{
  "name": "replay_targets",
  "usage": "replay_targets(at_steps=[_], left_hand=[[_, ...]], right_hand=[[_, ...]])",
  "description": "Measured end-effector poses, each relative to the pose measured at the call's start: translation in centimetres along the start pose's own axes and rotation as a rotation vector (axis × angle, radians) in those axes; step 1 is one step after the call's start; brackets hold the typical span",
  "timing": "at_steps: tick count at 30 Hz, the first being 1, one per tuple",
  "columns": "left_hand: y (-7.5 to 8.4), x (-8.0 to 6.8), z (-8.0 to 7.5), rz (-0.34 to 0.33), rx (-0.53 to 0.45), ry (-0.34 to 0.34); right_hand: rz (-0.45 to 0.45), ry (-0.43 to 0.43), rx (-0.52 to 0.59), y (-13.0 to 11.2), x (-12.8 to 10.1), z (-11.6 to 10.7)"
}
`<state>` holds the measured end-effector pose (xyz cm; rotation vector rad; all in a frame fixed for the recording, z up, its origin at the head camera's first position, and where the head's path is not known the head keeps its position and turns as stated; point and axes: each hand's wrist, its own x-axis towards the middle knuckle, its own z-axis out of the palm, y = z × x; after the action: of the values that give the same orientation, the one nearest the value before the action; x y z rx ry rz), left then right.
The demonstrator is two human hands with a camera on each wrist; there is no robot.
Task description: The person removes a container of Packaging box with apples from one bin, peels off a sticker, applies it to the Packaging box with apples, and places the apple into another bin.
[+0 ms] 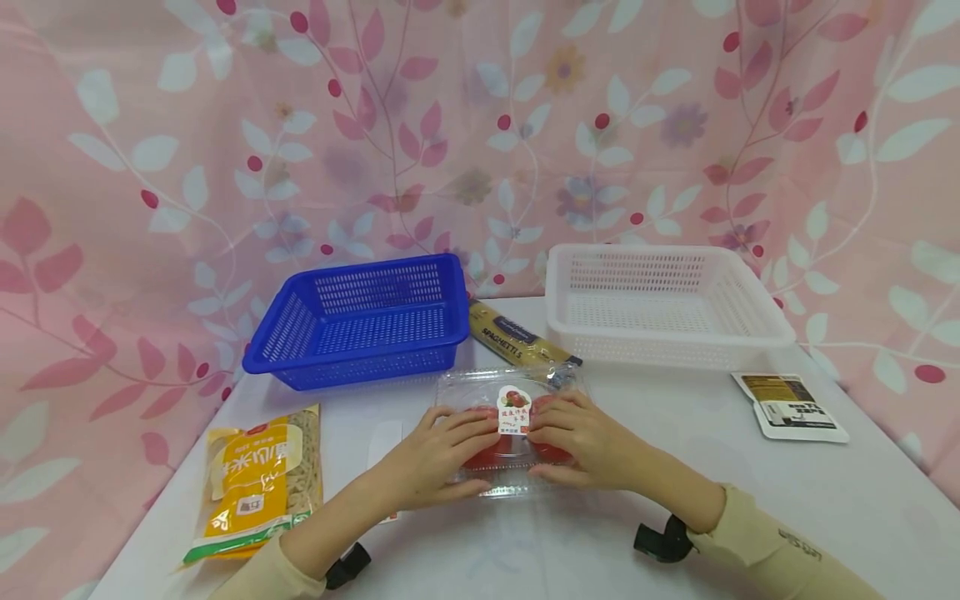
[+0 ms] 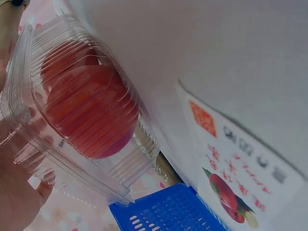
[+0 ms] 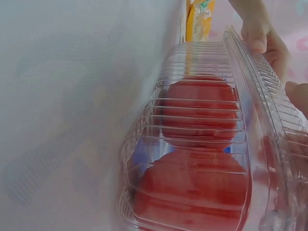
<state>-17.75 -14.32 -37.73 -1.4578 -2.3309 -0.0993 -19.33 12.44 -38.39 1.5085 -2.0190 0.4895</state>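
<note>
A clear plastic clamshell box (image 1: pixel 517 482) sits on the table in front of me, with red round fruits (image 3: pixel 192 187) showing through its ridged wall. A white sticker with an apple picture (image 1: pixel 514 408) lies on the lid. My left hand (image 1: pixel 442 454) presses on the lid's left part, fingertips beside the sticker and thumb at the near rim. Mirroring it, my right hand (image 1: pixel 588 442) rests on the lid's right part, its fingertips at the sticker's other edge. By the left hand, a similar printed label (image 2: pixel 240 168) lies on the table.
A blue basket (image 1: pixel 360 367) stands back left and a white basket (image 1: pixel 667 346) back right. Between them lies a spaghetti pack (image 1: pixel 517 333). A yellow noodle bag (image 1: pixel 255 479) is at the left, a white-and-brown pouch (image 1: pixel 791 408) at the right.
</note>
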Motion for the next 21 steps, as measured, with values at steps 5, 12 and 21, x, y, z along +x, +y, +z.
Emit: replay_targets(at_steps=[5, 12, 21], left_hand=[[-0.1, -0.9, -0.4, -0.085, -0.078, -0.03], [-0.7, -2.6, -1.0, -0.321, -0.159, -0.04], [-0.1, -3.8, -1.7, -0.671, -0.38, -0.238]], right_hand=[[0.029, -0.015, 0.006, 0.0, -0.4, -0.2], [0.137, -0.089, -0.012, -0.2, -0.9, -0.9], [0.386, -0.081, -0.064, 0.0, -2.1, -2.0]])
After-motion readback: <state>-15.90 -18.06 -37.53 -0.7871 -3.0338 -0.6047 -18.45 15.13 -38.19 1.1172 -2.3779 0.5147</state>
